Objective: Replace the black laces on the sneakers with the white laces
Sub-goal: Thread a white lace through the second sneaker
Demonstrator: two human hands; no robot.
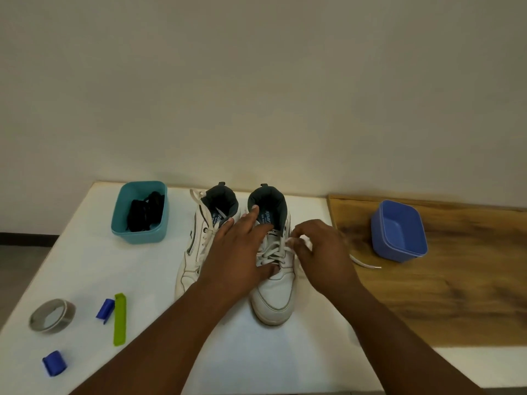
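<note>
presently, two white sneakers [273, 292] stand mid-bench, laced with white laces [275, 250]. left hand [239, 252] rests flat, fingers spread, on the right sneaker; right hand [319, 246] pinches its lace. black laces [147, 210] lie in the teal tub [139, 233], far left.

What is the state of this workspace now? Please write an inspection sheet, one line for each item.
Surface: white table, wooden board at right.
Job's things: two sneakers with white laces; black laces in teal tub.
Clutter: tape roll, green clip, two blue pieces, blue tub.
Grippers: left hand rests on right sneaker; right hand pinches lace.
Cables: nothing seen.
Surroundings: plain wall.
</note>
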